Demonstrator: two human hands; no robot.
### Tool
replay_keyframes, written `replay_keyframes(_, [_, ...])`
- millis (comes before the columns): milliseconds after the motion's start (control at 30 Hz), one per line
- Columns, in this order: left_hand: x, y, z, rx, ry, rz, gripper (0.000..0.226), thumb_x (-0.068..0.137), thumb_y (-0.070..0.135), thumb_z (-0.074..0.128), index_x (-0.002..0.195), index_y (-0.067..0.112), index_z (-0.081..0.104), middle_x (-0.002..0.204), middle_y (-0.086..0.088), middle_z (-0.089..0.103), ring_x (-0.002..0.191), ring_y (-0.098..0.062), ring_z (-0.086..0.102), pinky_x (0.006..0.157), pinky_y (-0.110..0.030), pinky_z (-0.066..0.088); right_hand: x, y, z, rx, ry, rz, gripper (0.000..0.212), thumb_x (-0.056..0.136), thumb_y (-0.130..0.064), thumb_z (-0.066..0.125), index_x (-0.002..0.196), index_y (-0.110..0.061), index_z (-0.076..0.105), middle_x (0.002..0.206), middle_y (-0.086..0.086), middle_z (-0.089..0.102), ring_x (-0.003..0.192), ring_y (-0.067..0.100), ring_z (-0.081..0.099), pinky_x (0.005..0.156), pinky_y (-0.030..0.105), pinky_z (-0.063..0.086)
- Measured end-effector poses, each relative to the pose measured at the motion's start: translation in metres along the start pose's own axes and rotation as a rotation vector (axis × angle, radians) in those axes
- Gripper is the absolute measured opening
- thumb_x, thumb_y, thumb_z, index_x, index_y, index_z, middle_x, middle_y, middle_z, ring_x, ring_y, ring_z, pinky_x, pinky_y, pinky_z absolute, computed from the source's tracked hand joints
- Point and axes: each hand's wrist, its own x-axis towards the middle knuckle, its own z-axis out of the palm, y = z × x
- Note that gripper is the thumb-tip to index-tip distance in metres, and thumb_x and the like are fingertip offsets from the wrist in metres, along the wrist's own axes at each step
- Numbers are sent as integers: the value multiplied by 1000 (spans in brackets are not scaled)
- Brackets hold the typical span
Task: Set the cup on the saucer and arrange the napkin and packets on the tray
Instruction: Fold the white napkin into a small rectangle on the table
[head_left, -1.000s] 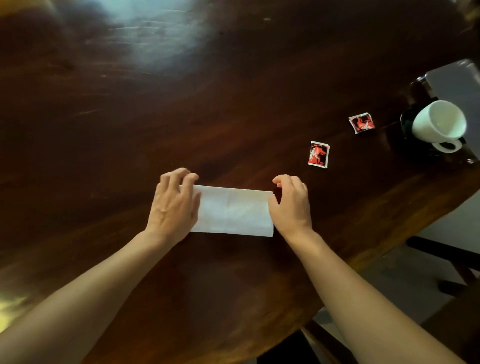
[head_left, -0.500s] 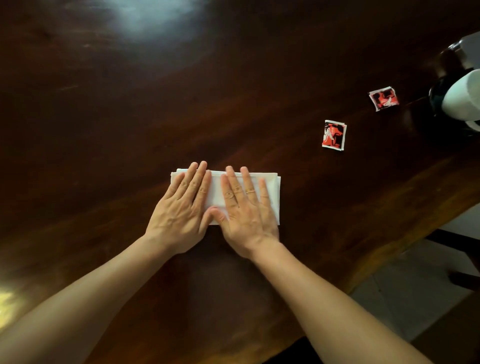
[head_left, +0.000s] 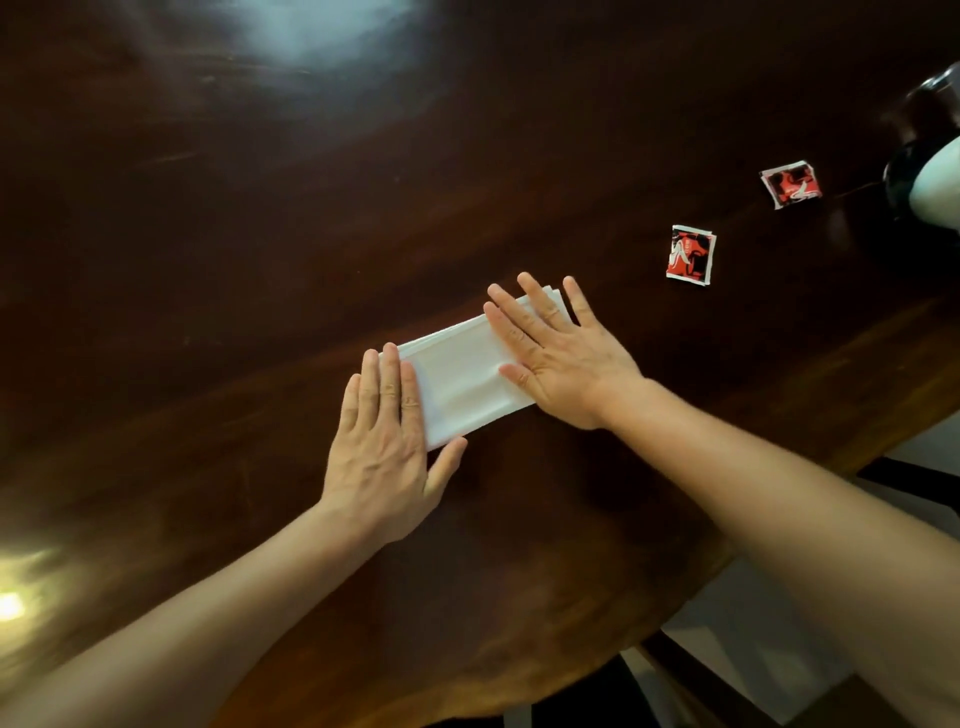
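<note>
A folded white napkin (head_left: 462, 374) lies flat on the dark wooden table (head_left: 260, 208). My left hand (head_left: 387, 441) rests palm down on its left end, fingers together. My right hand (head_left: 556, 353) lies palm down on its right end, fingers spread. Two red and black packets lie to the right: one nearer (head_left: 691, 254), one farther (head_left: 790, 184). The white cup (head_left: 943, 189) shows at the right edge, cut off, on a dark saucer (head_left: 898, 187).
The table's curved front edge runs along the lower right, with pale floor (head_left: 753, 618) and dark chair parts beyond it. A shiny dark object (head_left: 930, 104) sits at the far right behind the cup. Bright light glare marks the tabletop at top and lower left.
Both hands slid apart from the napkin's middle toward its two ends, pressing it flat. The napkin now lies tilted, its right end farther away. The view shifted left, cutting off the cup.
</note>
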Motion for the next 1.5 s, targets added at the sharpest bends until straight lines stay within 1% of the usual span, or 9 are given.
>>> replay_keyframes(100, [-13, 11, -12, 2, -27, -62, 93, 94, 69, 15, 155, -1, 21, 161, -26, 23, 147, -41, 24, 118, -51, 14, 4, -4, -15, 69, 92, 139, 74, 101, -57, 19, 154, -17, -14, 165, 0, -11, 150, 27, -17, 119, 57, -11])
replay_keyframes(167, [-15, 14, -22, -15, 49, -45, 79, 94, 65, 23, 137, 4, 48, 134, -20, 51, 116, -36, 49, 100, -49, 32, -4, -21, -17, 257, 289, 314, 75, 98, -40, 47, 156, -11, 10, 165, 7, 16, 152, 31, 7, 121, 55, 7])
replay_keyframes(267, [-5, 15, -34, -109, 117, -43, 51, 96, 58, 33, 104, 13, 55, 94, -7, 59, 79, -27, 54, 70, -40, 42, -21, -48, -12, 544, 455, 642, 66, 91, -32, 65, 148, -13, 38, 147, 7, 46, 134, 31, 39, 106, 47, 41])
replay_keyframes(333, [7, 13, -38, -264, 115, -86, 39, 96, 50, 46, 106, 13, 54, 97, -7, 59, 80, -28, 58, 64, -39, 44, -28, -64, -6, 557, 456, 734, 60, 89, -39, 65, 142, -19, 45, 139, 7, 49, 122, 29, 42, 97, 46, 45])
replay_keyframes(500, [35, 1, -36, -356, 169, 115, 54, 96, 42, 61, 145, 21, 51, 131, -7, 52, 98, -24, 59, 76, -42, 57, -36, -80, 6, 476, 366, 583, 60, 88, -55, 61, 143, -32, 47, 153, 7, 34, 131, 31, 30, 101, 48, 34])
replay_keyframes(1000, [84, -26, -42, -390, 15, 99, 37, 80, 55, 74, 115, 49, 68, 68, 11, 54, 65, -12, 53, 60, -34, 45, -42, -55, 2, 772, 389, 854, 46, 70, -51, 82, 113, -44, 70, 102, -12, 43, 98, 10, 30, 87, 33, 23])
replay_keyframes(1167, [91, -19, -43, -448, 40, 51, 22, 83, 47, 74, 103, 40, 76, 66, 13, 55, 64, -15, 55, 58, -32, 40, -32, -52, 1, 767, 459, 886, 29, 77, -49, 78, 104, -38, 76, 95, -13, 45, 93, 9, 31, 81, 33, 22])
replay_keyframes(1367, [82, -13, -80, -566, -67, 116, 20, 86, 29, 78, 101, 15, 78, 114, 0, 54, 113, -22, 48, 93, -37, 45, -41, -37, -37, 993, 297, 758, 19, 84, -42, 73, 100, -32, 75, 113, -10, 50, 114, 16, 42, 95, 35, 35])
replay_keyframes(1500, [55, -6, -121, -1065, -32, 73, 18, 95, 23, 68, 104, 7, 70, 102, -1, 70, 90, -14, 68, 74, -35, 54, -64, -42, -76, 1304, 441, 575, 11, 94, -39, 61, 97, -28, 59, 106, -3, 63, 97, 9, 60, 73, 24, 47])
